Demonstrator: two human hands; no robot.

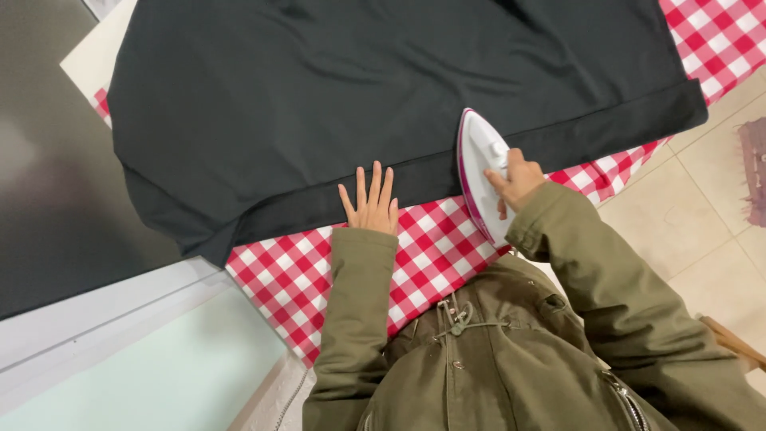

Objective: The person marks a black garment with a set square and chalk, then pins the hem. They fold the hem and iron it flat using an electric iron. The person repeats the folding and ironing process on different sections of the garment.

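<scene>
Black garment cut off at top edge; iron handle hidden under right hand, grip closed around it. Left hand spread flat on hem, checked cloth beneath.

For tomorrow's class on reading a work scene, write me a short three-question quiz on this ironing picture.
1. True or false: the left hand lies flat, fingers spread, on the hem of the black garment.
2. What does the right hand hold?
A. scissors
B. a white iron with a pink edge
C. a brush
3. What pattern covers the ironing surface?

Key:
1. true
2. B
3. red and white checks
</scene>
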